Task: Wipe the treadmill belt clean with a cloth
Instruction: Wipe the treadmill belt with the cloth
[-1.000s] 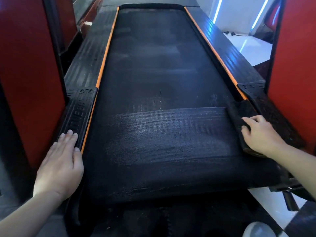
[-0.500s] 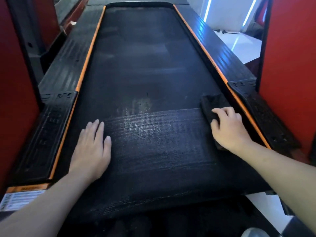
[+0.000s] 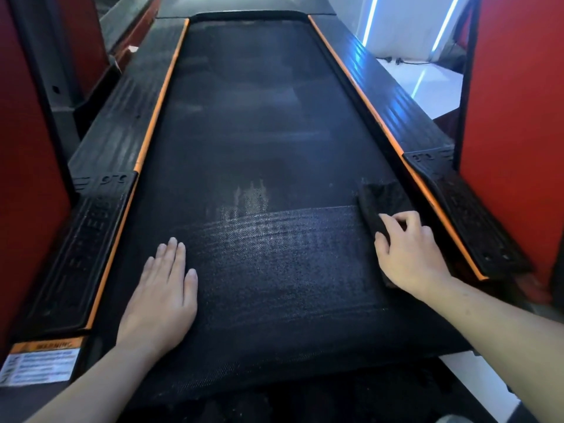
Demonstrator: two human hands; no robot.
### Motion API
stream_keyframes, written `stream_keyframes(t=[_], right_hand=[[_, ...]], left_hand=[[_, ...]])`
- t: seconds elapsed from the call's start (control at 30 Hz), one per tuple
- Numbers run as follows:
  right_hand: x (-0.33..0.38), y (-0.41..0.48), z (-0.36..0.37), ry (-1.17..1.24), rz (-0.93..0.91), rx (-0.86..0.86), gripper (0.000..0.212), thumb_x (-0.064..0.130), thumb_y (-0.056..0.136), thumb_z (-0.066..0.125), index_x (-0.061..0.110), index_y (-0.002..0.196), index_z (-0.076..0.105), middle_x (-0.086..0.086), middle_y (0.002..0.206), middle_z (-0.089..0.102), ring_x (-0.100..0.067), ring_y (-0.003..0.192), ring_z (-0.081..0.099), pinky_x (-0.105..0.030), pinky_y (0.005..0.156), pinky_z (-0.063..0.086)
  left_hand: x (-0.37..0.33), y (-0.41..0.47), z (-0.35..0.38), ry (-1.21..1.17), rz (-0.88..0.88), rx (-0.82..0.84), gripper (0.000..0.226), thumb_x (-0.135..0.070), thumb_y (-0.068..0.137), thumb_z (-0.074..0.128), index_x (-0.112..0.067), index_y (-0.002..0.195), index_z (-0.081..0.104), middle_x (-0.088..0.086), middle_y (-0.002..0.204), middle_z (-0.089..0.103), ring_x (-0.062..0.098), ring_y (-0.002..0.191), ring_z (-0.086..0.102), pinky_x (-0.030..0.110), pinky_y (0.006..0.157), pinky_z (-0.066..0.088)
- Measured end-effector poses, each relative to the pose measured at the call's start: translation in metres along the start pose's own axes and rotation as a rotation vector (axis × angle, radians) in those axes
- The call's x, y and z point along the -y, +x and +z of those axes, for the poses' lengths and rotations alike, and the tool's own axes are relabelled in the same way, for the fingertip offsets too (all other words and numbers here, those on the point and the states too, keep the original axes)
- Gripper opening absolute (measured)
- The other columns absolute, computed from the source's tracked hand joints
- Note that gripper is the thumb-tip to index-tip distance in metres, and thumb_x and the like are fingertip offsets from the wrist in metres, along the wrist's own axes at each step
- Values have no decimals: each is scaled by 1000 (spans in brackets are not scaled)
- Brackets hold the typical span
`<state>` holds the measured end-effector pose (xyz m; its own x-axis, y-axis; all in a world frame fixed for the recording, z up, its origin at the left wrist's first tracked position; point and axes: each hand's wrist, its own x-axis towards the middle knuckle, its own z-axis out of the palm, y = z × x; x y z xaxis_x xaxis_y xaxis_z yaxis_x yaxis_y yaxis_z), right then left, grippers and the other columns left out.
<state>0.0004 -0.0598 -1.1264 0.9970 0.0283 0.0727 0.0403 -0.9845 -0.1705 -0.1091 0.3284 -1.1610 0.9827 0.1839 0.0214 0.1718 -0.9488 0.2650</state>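
Observation:
The black treadmill belt (image 3: 250,141) runs away from me, with a shinier wiped band across its near part and a pale dusty smear (image 3: 250,196) just beyond that band. A dark cloth (image 3: 381,203) lies flat on the belt near its right edge. My right hand (image 3: 409,254) presses down on the cloth's near half with curled fingers. My left hand (image 3: 164,288) lies flat and open on the near left of the belt, holding nothing.
Black ribbed side rails with orange trim flank the belt, left rail (image 3: 100,227) and right rail (image 3: 464,203). Red upright panels stand close on the left (image 3: 27,184) and right (image 3: 515,132). A warning sticker (image 3: 42,361) sits at the near left corner. White floor (image 3: 427,83) shows beyond the right rail.
My left hand moved from the left side rail onto the belt. My right hand slid the cloth left off the right rail onto the belt's right side, then held there.

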Motion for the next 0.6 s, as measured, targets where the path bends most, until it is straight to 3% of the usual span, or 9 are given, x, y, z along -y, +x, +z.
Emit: stream_keyframes(t=[0.27, 0.43, 0.6], right_hand=[[-7, -26, 0, -42, -14, -20, 51, 38, 100, 45, 20, 148, 44, -4, 127, 41, -27, 87, 46, -40, 84, 49], [-11, -43, -2, -25, -43, -67, 49, 33, 95, 53, 14, 140, 54, -6, 116, 47, -24, 78, 41, -40, 70, 49], [-15, -58, -9, 30, -36, -23, 49, 36, 96, 50, 19, 142, 50, 3, 116, 42, -20, 91, 43, -35, 73, 49]], left_hand=[[-1, -23, 1, -8, 5, 8, 70, -50, 94, 4, -14, 155, 1, -7, 162, -10, 1, 147, -18, 24, 120, -12], [-4, -41, 3, -22, 3, -6, 69, -50, 96, 4, -14, 154, 1, -8, 162, -9, -1, 146, -18, 23, 119, -12], [-4, -61, 3, -84, 2, -60, 61, -42, 101, 26, -13, 155, 18, -9, 163, 7, -2, 148, -6, 18, 119, -9]])
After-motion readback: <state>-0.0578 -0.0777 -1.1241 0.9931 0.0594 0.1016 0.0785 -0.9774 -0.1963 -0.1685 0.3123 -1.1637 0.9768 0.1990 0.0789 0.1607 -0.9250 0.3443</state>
